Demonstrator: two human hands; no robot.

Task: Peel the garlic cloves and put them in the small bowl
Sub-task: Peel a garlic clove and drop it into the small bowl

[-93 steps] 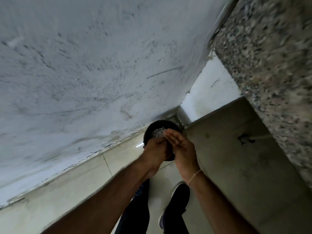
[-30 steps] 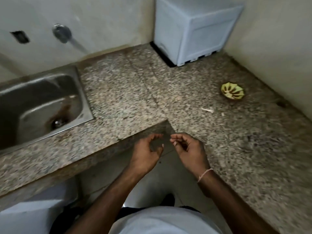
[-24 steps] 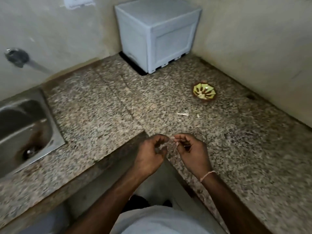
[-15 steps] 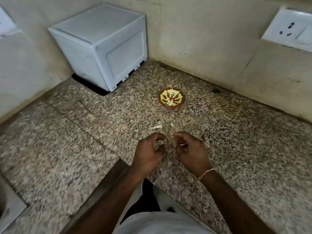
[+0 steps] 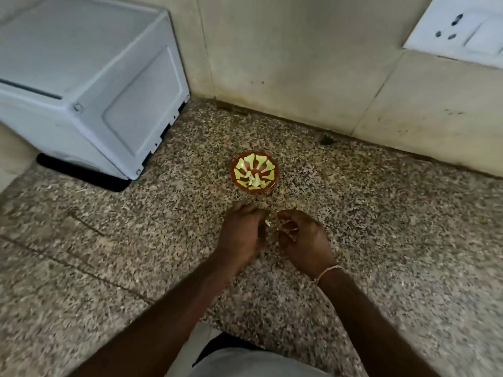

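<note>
Head cam: hands [image 5: 275, 235] pinching pale garlic bit [image 5: 268, 223] nr red-yellow small bowl [image 5: 254, 174].

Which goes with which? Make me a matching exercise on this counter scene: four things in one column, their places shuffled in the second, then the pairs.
Things
1. small red bowl with yellow-green pattern
2. pale grey plastic box
3. white wall socket plate
4. thin pale wrist thread

Places
A. far left of the speckled granite counter
B. on the right forearm
C. upper right wall
D. counter, just beyond both hands

Pairs: 1-D, 2-A, 3-C, 4-B
</note>
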